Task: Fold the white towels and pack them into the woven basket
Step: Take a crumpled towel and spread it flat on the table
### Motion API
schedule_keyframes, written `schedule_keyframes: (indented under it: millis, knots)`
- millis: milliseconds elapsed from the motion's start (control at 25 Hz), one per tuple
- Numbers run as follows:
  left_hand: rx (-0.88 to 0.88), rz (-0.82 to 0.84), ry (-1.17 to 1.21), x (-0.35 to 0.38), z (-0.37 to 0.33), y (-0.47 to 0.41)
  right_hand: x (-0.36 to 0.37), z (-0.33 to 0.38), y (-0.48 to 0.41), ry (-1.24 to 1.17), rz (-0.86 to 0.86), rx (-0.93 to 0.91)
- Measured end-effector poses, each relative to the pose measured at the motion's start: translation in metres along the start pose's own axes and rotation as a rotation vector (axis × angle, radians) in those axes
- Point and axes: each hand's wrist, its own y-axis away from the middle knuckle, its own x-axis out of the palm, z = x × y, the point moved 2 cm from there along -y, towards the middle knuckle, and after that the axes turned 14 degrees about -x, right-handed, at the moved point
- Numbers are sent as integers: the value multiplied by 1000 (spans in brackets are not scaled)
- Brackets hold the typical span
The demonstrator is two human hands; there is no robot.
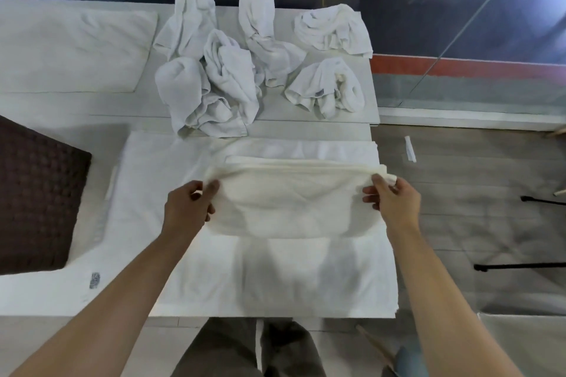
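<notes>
As the head view has it, the half-folded white towel is held to the right of the woven basket, its long axis running left to right, the left hand pinching the end nearer the basket and the right hand pinching the far end. The left hand being closer, any carry likely goes leftward; crumpled towels lie beyond, right of the basket.
</notes>
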Motion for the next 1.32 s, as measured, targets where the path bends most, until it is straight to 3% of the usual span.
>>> schedule_keyframes:
  millis: [200, 360, 520, 640, 720, 840, 920, 1040, 1200, 1320]
  knots:
    - [17, -83, -233, 27, -19, -72, 31, -21, -46, 112, -19, 56]
    - [-20, -111, -267, 40, -10, -100, 46, -37, -60, 183, -2, 91]
    - [-91, -47, -307, 44, 6, -91, 64, -32, -10, 403, 105, -161]
    - [-174, 18, -226, 47, 26, -84, 91, -53, 44, 559, 369, -397]
    - [-221, 53, -178, 49, 34, -83, 103, -75, 65, 717, 547, -446]
    - [-280, 93, -105, 50, 26, -84, 111, -76, 72, 800, 549, -468]
    - [-288, 114, -21, 51, 14, -78, 120, -67, 86, 837, 617, -582]
    - [-287, 187, 68, 53, 2, -55, 147, -50, 122, 798, 736, -692]
    - [-339, 252, 112, 58, -11, -35, 170, -38, 131, 675, 497, -732]
    - [-379, 286, 91, 61, -31, -39, 160, -32, 127, 446, 476, -596]
